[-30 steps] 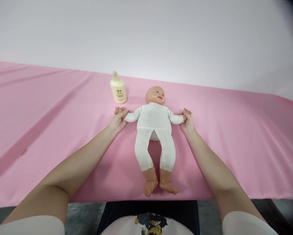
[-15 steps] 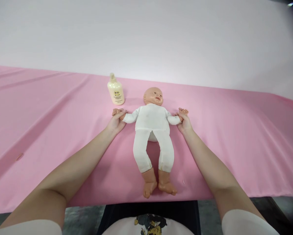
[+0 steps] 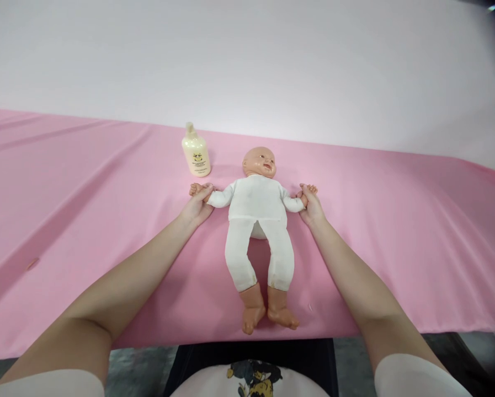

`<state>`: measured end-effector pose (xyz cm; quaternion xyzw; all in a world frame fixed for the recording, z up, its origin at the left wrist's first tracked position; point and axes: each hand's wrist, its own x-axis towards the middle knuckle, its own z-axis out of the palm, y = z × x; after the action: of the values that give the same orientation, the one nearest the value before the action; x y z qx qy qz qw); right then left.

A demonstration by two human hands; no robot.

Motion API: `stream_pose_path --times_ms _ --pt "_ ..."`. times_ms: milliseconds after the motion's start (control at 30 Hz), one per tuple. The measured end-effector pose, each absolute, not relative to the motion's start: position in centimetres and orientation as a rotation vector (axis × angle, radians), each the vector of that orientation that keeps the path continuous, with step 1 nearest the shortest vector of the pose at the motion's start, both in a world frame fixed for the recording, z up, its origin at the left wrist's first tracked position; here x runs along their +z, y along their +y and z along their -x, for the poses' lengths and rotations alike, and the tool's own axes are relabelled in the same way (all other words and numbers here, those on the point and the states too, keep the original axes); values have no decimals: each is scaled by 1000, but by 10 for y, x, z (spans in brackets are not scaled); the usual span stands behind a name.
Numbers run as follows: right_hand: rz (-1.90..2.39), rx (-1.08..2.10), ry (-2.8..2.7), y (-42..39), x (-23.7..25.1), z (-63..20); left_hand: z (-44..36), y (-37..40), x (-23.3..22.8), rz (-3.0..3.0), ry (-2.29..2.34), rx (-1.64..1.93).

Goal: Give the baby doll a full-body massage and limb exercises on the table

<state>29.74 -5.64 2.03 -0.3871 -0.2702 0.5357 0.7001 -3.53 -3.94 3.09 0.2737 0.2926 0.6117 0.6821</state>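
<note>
A baby doll (image 3: 257, 198) with a white cloth body and bare plastic head, hands and feet lies on its back, feet towards me. Its arms are spread out to both sides. My left hand (image 3: 197, 205) is closed around the doll's wrist on the left, thumb on top. On the right, my right hand (image 3: 312, 207) grips the doll's other wrist in the same way, the doll's small fingers sticking out beyond it. Just past my left hand stands a cream pump bottle (image 3: 196, 157) with a printed label, not touched by either hand.
Pink cloth (image 3: 106, 220) with some folds covers the table, its front edge close to my body. A white wall or panel (image 3: 247, 66) rises behind. A small brownish strip (image 3: 32, 264) lies far left on the cloth.
Almost nothing differs. My right thumb and the doll's hand beside it have shifted very slightly; both grips stay in place.
</note>
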Motion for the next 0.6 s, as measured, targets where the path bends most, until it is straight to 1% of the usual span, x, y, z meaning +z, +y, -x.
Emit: stream_pose_path --times_ms 133,267,367,467,600 --pt "859 1178 -594 -57 21 -297 34 -38 32 -524 684 1428" --pt "848 1166 -592 -61 26 -295 34 -40 32 -576 683 1406" --pt "869 1198 -581 -61 28 -295 34 -40 31 -592 731 1366" --pt "882 1236 -534 -59 27 -297 35 -38 30 -530 732 1401" --pt "787 1290 -501 -59 25 -300 35 -37 29 -490 748 1432"
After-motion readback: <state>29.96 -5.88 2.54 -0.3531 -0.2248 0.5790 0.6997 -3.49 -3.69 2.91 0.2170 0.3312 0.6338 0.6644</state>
